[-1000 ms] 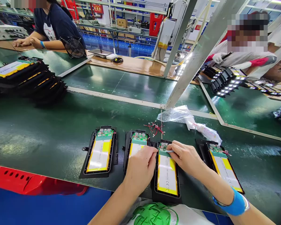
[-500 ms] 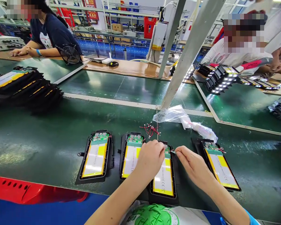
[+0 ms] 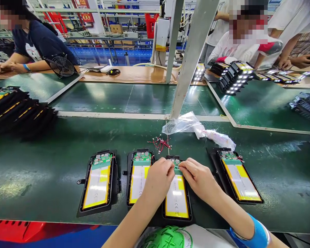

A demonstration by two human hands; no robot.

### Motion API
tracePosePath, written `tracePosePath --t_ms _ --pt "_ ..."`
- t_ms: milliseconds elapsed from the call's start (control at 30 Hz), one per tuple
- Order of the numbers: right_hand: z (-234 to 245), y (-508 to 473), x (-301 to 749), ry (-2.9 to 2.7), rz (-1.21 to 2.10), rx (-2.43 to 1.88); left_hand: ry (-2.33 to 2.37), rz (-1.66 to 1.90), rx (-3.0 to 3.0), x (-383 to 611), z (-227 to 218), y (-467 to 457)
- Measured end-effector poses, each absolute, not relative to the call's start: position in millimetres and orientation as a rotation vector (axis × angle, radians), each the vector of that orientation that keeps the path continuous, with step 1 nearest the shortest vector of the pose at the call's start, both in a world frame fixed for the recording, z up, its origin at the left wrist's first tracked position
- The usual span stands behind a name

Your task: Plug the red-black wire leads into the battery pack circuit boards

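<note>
Several black trays, each with a yellow-edged battery and a green circuit board, lie in a row on the green belt (image 3: pixel 41 162). My left hand (image 3: pixel 158 177) and my right hand (image 3: pixel 197 177) meet over the top end of the third tray (image 3: pixel 176 196), by its green circuit board (image 3: pixel 175 162). Both hands have their fingers pinched together there; what they grip is too small to make out. Other trays lie at the left (image 3: pixel 98 182), beside my left hand (image 3: pixel 138 179) and to the right (image 3: pixel 239 175). A small heap of red wires (image 3: pixel 158 143) lies just beyond the third tray.
A crumpled clear plastic bag (image 3: pixel 193 127) lies past the wires, by a slanted grey post (image 3: pixel 191 55). A fanned stack of black trays (image 3: pixel 18 110) sits at far left. Other people work at benches behind, one beside a small fan (image 3: pixel 60 65), others by lit trays (image 3: pixel 235 77).
My right hand has moved left to meet my left hand at the circuit board end of the third tray. The view has tilted down and shifted slightly.
</note>
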State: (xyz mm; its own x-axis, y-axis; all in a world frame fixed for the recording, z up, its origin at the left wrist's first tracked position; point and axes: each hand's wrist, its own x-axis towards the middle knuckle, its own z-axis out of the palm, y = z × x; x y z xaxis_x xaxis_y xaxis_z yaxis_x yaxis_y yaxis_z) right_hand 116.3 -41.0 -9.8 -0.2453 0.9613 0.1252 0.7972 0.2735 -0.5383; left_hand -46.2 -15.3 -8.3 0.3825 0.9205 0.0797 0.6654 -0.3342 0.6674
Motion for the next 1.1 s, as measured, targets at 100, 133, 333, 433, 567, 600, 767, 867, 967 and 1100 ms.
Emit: tracePosePath --t_ms 100,133,333,433,567,600,767,867,967,1100 --pt "-8.5 -40.3 115.3 -2.14 0.505 -1.572 1.368 0.603 2.116 -46.6 -8.4 -14.4" --pt "-8.1 -39.8 114.9 -2.149 0.499 -1.569 1.367 0.601 2.116 -46.5 -8.3 -14.1" --pt "-9.4 -37.8 114.0 -2.24 0.407 -1.535 1.364 0.564 2.116 -45.0 -4.9 -11.1" --pt "-13.3 -38.6 114.2 -2.299 0.332 -1.519 1.382 0.506 2.16 -43.5 -2.0 -9.8" --pt "-17.7 -40.7 112.7 -2.356 0.184 -1.474 1.397 0.444 2.218 -41.3 0.9 -8.8" --pt "-18.3 -41.3 112.1 -2.364 0.143 -1.464 1.399 0.433 2.229 -40.8 1.3 -8.7" --pt "-19.0 -43.2 110.4 -2.394 0.058 -1.459 1.417 0.397 2.255 -38.8 2.5 -7.8" --pt "-18.4 -42.6 110.0 -2.435 0.056 -1.458 1.42 0.371 2.267 -36.6 3.7 -6.8" --pt "-16.2 -41.3 109.5 -2.455 0.092 -1.478 1.425 0.34 2.287 -34.7 5.0 -4.4" --pt "-11.8 -40.6 113.5 -2.369 0.289 -1.534 1.398 0.328 2.283 -39.5 9.5 -1.4"
